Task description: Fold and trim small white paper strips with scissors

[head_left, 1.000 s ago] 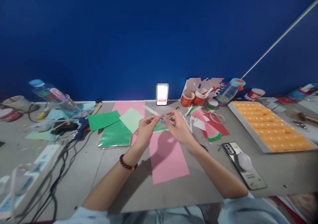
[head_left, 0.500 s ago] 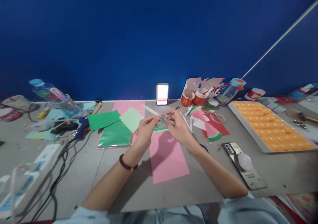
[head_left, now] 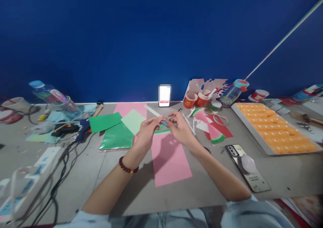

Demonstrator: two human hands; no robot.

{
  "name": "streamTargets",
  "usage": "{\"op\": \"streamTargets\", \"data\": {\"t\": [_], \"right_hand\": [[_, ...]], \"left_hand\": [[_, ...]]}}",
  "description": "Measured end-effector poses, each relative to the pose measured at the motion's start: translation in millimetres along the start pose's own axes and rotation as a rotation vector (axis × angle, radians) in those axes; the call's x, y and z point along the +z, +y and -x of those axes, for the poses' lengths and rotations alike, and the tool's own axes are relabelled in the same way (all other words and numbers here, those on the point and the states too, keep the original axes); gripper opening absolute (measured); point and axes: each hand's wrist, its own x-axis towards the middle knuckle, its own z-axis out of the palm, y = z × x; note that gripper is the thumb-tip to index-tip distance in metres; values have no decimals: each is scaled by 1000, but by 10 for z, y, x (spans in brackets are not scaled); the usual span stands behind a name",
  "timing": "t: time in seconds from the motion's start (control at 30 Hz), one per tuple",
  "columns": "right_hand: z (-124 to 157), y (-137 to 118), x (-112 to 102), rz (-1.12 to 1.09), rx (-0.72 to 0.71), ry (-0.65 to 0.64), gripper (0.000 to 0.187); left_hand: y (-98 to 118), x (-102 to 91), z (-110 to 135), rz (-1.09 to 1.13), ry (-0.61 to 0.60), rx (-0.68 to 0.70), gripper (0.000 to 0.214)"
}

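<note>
My left hand [head_left: 145,133] and my right hand [head_left: 180,130] meet above a pink sheet [head_left: 169,159] on the grey table [head_left: 101,184]. Between the pinched fingertips of both hands is a small thin object with a blue bit [head_left: 164,122]. I cannot make out what it is. A white strip [head_left: 151,110] lies just beyond my left fingertips. A dark bead bracelet [head_left: 127,167] circles my left wrist. Green paper sheets [head_left: 114,132] lie to the left of my hands.
A folded pink-and-green paper fan [head_left: 212,130] and red paper cups [head_left: 195,100] lie at back right. An orange tray [head_left: 275,127] and a phone [head_left: 247,167] sit right. A standing phone [head_left: 165,95] leans at the wall. A power strip [head_left: 22,184], cables, a glue gun [head_left: 80,130] and a bottle [head_left: 52,98] crowd the left.
Both hands stay together over the pink sheet. My left hand has shifted slightly up and toward the right hand; the small object stays pinched between them.
</note>
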Motion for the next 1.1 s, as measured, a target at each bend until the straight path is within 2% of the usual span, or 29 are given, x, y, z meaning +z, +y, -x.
{"op": "streamTargets", "data": {"t": [0.33,0.63,0.8,1.1], "right_hand": [[-7,21,6,-13,14,-13,19],[3,6,12,0,-16,5,19],[14,8,14,13,-9,-7,20],[10,15,20,33,-22,-12,20]], "left_hand": [[-61,-35,-42,-101,34,45,23],[-80,-9,-32,-193,-17,152,16],[-52,11,-15,-231,36,144,20],[-9,-11,-6,-216,58,84,24]]}}
